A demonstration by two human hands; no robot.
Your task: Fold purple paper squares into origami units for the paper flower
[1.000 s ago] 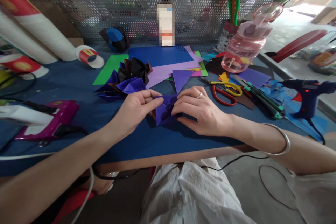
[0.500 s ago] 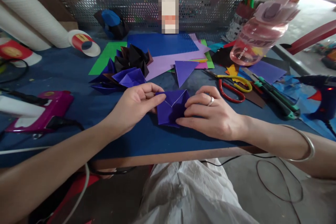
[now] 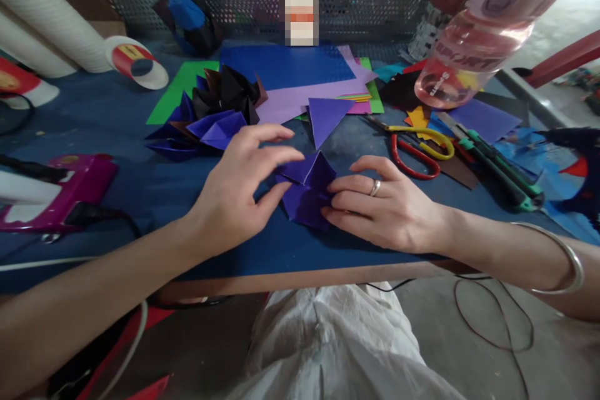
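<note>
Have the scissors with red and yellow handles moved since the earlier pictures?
No, it seems not: the scissors lie just right of the purple paper triangle, as before. Only the camera's view shifted.

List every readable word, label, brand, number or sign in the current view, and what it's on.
"SPORT": large lettering around the pink bottle; warped, first and last letters unclear.
"Sports": small slanted white lettering lower on the same bottle; probable reading, soft.
Unreadable: yellow mark on the red band of the tipped paper cup, too blurred.
Unreadable: upright panel at the back, pixelated.
No numbers or signs legible.
</note>
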